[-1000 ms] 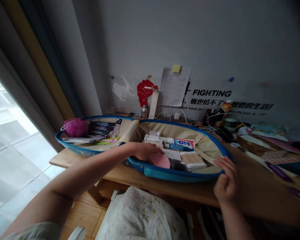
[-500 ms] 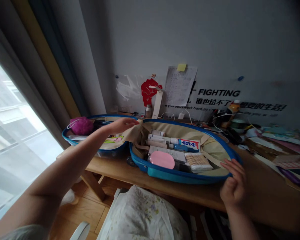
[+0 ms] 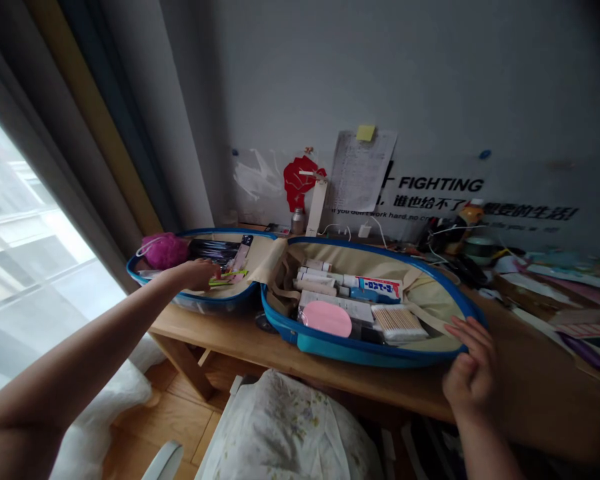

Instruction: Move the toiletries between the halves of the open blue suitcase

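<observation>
On my feed, the open blue-rimmed travel case (image 3: 320,345) lies in two halves on a wooden desk (image 3: 215,333), with its beige lining (image 3: 265,260) rising in a fold at the hinge between them. The left hand (image 3: 197,275) reaches over the left half, its fingers (image 3: 207,270) curled down at a lime-green and pink packet (image 3: 227,280). I cannot tell whether they grip it. The right hand (image 3: 470,373) sits at the near rim of the right half, its fingers (image 3: 467,330) loosely spread and released, tips at the blue edge.

A magenta bath puff (image 3: 163,251) and black packets (image 3: 207,250) share the left half. The right half holds white tubes (image 3: 315,272), a blue-and-white boxed tube (image 3: 377,288), a pink oval sponge (image 3: 326,319) and a pack of cotton swabs (image 3: 399,324).

Behind the case, charger cables (image 3: 340,231) and a metal bottle (image 3: 298,222) stand against the wall, under a paper list (image 3: 361,172). Papers (image 3: 545,287) crowd the desk's right end. A grey curtain (image 3: 130,113) hangs at the left. A chair draped in floral cloth (image 3: 285,433) fills the lower view, in front of the desk.
</observation>
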{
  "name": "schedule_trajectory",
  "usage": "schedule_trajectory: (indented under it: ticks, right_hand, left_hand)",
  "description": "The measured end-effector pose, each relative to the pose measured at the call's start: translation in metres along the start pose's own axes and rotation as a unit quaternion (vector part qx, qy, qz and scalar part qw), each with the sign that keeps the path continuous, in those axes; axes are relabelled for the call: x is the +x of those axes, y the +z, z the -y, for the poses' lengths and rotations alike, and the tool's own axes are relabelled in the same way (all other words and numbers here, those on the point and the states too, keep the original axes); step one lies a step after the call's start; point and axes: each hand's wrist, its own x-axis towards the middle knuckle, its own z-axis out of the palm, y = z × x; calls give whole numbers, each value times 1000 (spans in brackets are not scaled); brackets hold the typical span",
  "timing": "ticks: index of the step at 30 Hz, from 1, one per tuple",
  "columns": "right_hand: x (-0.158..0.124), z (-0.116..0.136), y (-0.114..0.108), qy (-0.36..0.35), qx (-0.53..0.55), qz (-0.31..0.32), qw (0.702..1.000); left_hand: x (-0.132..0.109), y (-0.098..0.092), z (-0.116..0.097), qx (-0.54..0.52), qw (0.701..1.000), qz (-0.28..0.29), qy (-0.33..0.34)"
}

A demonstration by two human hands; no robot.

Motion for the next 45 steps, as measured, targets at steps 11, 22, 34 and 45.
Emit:
schedule_trajectory:
  ticks: [11,22,34,45]
  right_hand:
    - [4,4,-1,-15,3,-1,1000]
    - [3,6,0,-7,11,-6,1000]
    - [2,4,-1,-8,15,-6,1000]
    - [-1,1,0,8,9,-7,1000]
  left_hand:
    - [9,12,0,14,999,-19,31]
    - [-5,-21,-11,-79,988,-122,51]
    - [22,-86,-155,-117,958,-135,226]
    - [58,-66,-227,-56,954,-29,294]
